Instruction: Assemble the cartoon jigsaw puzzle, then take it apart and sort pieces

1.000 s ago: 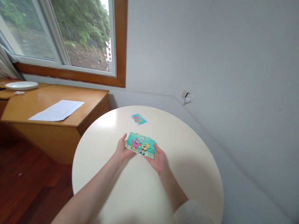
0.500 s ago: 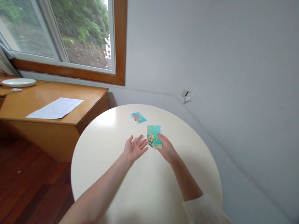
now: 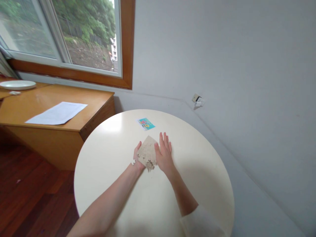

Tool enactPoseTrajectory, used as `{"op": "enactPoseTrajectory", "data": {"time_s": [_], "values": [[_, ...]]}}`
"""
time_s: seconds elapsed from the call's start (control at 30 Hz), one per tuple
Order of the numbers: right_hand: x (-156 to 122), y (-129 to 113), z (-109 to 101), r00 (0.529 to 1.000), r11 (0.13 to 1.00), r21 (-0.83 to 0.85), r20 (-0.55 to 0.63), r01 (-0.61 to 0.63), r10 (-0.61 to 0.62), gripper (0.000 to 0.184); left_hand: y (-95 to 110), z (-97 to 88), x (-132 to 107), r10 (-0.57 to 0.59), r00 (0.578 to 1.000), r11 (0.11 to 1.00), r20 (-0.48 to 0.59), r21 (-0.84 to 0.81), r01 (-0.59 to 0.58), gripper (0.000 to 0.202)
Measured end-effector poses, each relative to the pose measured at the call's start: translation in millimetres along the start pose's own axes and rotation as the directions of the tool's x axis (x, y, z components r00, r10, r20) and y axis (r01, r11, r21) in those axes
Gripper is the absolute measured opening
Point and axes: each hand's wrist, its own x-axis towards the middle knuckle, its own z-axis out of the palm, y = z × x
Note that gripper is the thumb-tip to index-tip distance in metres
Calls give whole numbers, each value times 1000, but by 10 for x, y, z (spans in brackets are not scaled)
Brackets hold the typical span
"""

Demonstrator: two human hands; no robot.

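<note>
A small jigsaw puzzle [image 3: 148, 149], grey-beige backing up, lies across my left hand [image 3: 137, 152], which holds it from below. The thumb shows at its left edge; the other fingers are hidden under it. The puzzle's near corner is breaking up into loose bits, and a separate puzzle piece [image 3: 133, 162] sits by my left wrist. At the puzzle's right edge, my right hand [image 3: 164, 154] is open, fingers stretched out and thumb touching or very close to the edge. Beyond the hands, a colourful cartoon picture card [image 3: 146, 124] lies on the round white table [image 3: 103, 158].
A wooden desk [image 3: 98, 98] stands to the left, with a sheet of paper [image 3: 56, 113] and a white plate [image 3: 17, 85] on it. A wall socket with a plug [image 3: 198, 100] is on the wall behind the table, right of the window.
The puzzle has been turned from its picture side to its backing and passed from my right hand onto my left. My right hand has let go and opened; pieces have come loose.
</note>
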Motion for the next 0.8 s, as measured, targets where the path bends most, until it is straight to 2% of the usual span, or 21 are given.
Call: {"op": "enactPoseTrajectory", "data": {"time_s": [0.03, 0.1, 0.2, 0.27, 0.4, 0.43, 0.47, 0.57, 0.63, 0.7, 0.8], "values": [[21, 24, 69, 999, 999, -17, 27, -38, 38, 62, -21, 11, 5, 3, 1000, 1000, 2, -2, -3, 54], [32, 71, 228, 979, 994, -55, 178, -95, 103, 63, -72, 29, 14, 6, 1000, 1000, 12, -12, -6, 52], [20, 110, 373, 946, 987, -122, 293, -107, 138, 62, -126, 30, 16, -37, 999, 999, 1, -23, 37, 51], [28, 102, 343, 953, 987, -135, 278, -88, 123, 63, -131, 19, 18, -47, 999, 999, 8, -25, 47, 52], [61, 52, 165, 998, 991, -136, 50, -20, 27, 63, -116, -3, 58, -20, 1000, 999, 5, -37, 20, 53], [59, 52, 149, 999, 990, -141, 35, 5, 0, 63, -120, -6, 74, -15, 1000, 999, 4, -43, 15, 52], [51, 60, 152, 998, 989, -145, 59, 27, -19, 63, -128, -7, 90, -14, 1000, 999, 5, -50, 14, 50], [15, 119, 231, 971, 989, -140, 237, 51, -17, 59, -176, -8, 129, -28, 1000, 996, 4, -81, 28, 40], [9, 149, 263, 957, 990, -140, 291, 35, 7, 57, -205, -11, 148, -46, 999, 994, -7, -97, 45, 38], [21, 144, 238, 965, 990, -136, 261, 30, 6, 58, -218, -21, 170, -41, 999, 994, 7, -102, 41, 42], [29, 98, 163, 994, 983, -166, 91, 76, -62, 59, -207, -63, 212, 5, 999, 995, 35, -95, -2, 48]]}}
